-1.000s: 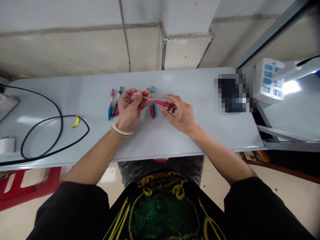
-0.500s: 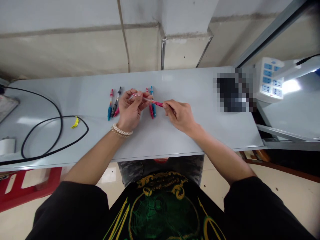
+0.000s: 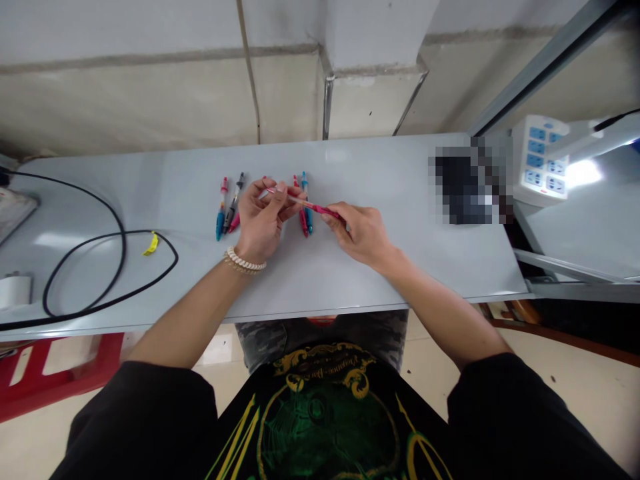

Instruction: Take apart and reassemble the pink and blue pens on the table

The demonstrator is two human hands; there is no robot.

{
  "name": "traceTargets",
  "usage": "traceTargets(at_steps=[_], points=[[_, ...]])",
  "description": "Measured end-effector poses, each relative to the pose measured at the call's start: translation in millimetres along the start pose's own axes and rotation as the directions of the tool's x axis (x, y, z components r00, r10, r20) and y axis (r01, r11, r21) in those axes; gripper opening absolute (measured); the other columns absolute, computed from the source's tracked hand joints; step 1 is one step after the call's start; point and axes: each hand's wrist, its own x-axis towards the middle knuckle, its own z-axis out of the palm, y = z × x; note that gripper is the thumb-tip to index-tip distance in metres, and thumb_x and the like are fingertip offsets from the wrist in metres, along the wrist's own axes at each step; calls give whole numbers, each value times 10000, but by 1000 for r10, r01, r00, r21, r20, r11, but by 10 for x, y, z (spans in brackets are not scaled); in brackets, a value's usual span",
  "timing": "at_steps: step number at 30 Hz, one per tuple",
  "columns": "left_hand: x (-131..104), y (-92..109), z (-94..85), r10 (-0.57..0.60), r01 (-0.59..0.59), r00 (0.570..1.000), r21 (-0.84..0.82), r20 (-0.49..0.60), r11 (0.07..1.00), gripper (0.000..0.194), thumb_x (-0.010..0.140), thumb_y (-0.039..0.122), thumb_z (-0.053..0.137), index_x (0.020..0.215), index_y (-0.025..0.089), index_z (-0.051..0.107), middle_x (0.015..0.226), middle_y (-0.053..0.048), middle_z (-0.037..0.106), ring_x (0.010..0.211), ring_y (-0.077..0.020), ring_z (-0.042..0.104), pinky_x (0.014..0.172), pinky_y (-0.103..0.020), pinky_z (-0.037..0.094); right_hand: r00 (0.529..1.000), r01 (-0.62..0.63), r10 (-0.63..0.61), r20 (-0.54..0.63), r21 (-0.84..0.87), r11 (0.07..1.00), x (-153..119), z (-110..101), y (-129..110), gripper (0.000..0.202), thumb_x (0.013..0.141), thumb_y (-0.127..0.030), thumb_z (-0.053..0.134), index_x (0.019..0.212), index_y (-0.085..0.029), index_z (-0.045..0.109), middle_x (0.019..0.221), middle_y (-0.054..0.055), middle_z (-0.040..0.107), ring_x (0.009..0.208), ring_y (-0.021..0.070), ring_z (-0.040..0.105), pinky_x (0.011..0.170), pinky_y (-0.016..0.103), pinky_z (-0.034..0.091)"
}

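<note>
Above the table I hold a pink pen [image 3: 311, 207] between both hands, its clear barrel slanting down to the right. My left hand [image 3: 265, 217] is closed in a pinch on the clear end. The fingers of my right hand [image 3: 357, 230] are closed round the pink end. Behind my left hand lie a pink-and-blue pen [image 3: 221, 213], a grey-black pen [image 3: 233, 203] and a partly hidden pink pen [image 3: 234, 223]. Between my hands, a pink pen [image 3: 303, 220] and a blue pen [image 3: 309, 217] lie side by side on the table.
A black cable [image 3: 123, 247] with a yellow tag [image 3: 151, 244] loops over the left of the grey table [image 3: 400, 267]. A white adapter [image 3: 15, 292] sits at the left edge. To the right are a pixelated dark object [image 3: 463, 187] and a white power strip [image 3: 540, 160].
My right fingers have shifted slightly on the pen, and more of its pink end shows between them. My left hand stays almost still.
</note>
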Motion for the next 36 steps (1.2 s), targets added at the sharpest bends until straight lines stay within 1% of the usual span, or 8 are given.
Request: traceTargets(at_steps=[4, 6, 9, 12, 14, 22, 29, 36], points=[[-9, 17, 10, -22, 22, 1000, 2, -5, 1000, 362, 882, 377, 963, 982, 261, 635, 942, -32, 833, 885, -215, 844, 777, -321, 685, 999, -25, 26, 40, -32, 999, 12, -18, -36, 726, 1173, -673, 240, 968, -192, 742, 656, 11, 607, 582, 134, 432, 603, 315, 287], [-15, 22, 21, -27, 27, 1000, -1, -10, 1000, 372, 874, 373, 970, 976, 263, 630, 937, -25, 831, 891, -218, 846, 769, -318, 682, 998, -32, 33, 49, -34, 999, 13, -15, -50, 726, 1173, -670, 240, 941, -194, 736, 664, 15, 624, 582, 133, 431, 605, 315, 291], [-25, 29, 41, -10, 10, 1000, -18, -17, 1000, 366, 875, 363, 969, 979, 257, 634, 926, -30, 839, 873, -207, 845, 762, -303, 686, 999, -30, 30, 10, -8, 1000, 5, 4, -61, 643, 1168, -655, 324, 1081, -185, 753, 817, 49, 744, 652, 142, 536, 643, 306, 355], [-28, 39, 54, -17, 17, 1000, -7, -21, 1000, 349, 888, 358, 959, 968, 269, 632, 916, -12, 841, 865, -190, 841, 771, -296, 691, 999, -8, 9, -35, 8, 1000, -5, 20, -54, 540, 1166, -587, 402, 1208, -176, 750, 940, 77, 800, 724, 154, 609, 690, 305, 414], [-26, 45, 54, -27, 27, 999, 5, -22, 1000, 369, 872, 367, 973, 958, 274, 627, 912, -7, 839, 863, -189, 837, 774, -296, 691, 999, 3, -2, -38, 13, 1000, -9, 22, -48, 507, 1172, -542, 414, 1198, -172, 760, 941, 81, 809, 725, 155, 619, 696, 305, 426], [-16, 56, 36, -38, 38, 999, 19, -18, 999, 377, 863, 381, 981, 971, 286, 633, 911, -1, 830, 878, -204, 837, 776, -317, 688, 1000, -3, 3, -13, 16, 1000, -5, 5, -60, 448, 1155, -490, 462, 1174, -172, 777, 952, 78, 827, 737, 159, 653, 702, 308, 439], [-8, 49, 10, -25, 25, 1000, 29, -4, 999, 416, 827, 430, 1008, 969, 297, 641, 907, 2, 824, 884, -218, 830, 776, -339, 680, 1000, 28, -28, 7, 7, 1000, -4, -13, -78, 407, 1112, -408, 458, 1207, -170, 773, 917, 66, 811, 712, 159, 617, 698, 315, 421], [2, 32, -21, -38, 39, 999, 34, -15, 999, 372, 871, 403, 968, 997, 299, 633, 914, 3, 814, 893, -213, 831, 792, -351, 666, 998, 22, -22, 59, 11, 1000, 5, -50, -110, 383, 1094, -381, 454, 1196, -176, 762, 876, 54, 772, 706, 162, 580, 693, 317, 401]])
